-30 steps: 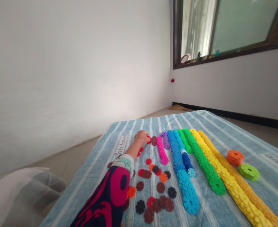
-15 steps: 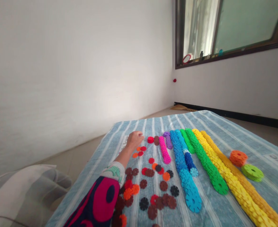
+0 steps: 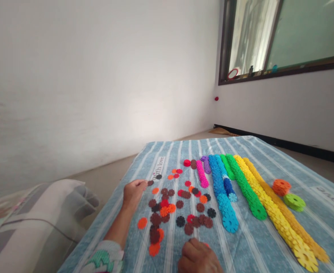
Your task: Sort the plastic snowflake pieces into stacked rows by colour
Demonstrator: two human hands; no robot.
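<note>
The left hand (image 3: 134, 193) reaches over the left side of the striped cloth (image 3: 118, 220), thumb and fingertips pinching the edge of a brown notched disc (image 3: 150, 183); a black notched disc (image 3: 159, 176) lies just beyond it on the far side. The right hand (image 3: 199, 258) is at the near edge of the view, fingers curled — whether it grips anything, I cannot tell. A brown disc (image 3: 188, 228) lies just beyond its knuckles.

Between and beyond the hands, loose brown, black, red and orange discs lie scattered, some overlapping. Farther off stand a red stack (image 3: 187, 163) and, just right of it, a brown stack (image 3: 193, 164). To the right, overlapping discs form long rows: pink (image 3: 202, 174), purple (image 3: 206, 165), blue (image 3: 218, 182), green (image 3: 246, 189) and yellow (image 3: 272, 210) — with an orange stack (image 3: 281, 187) and a lime-green stack (image 3: 294, 202) at far right.
</note>
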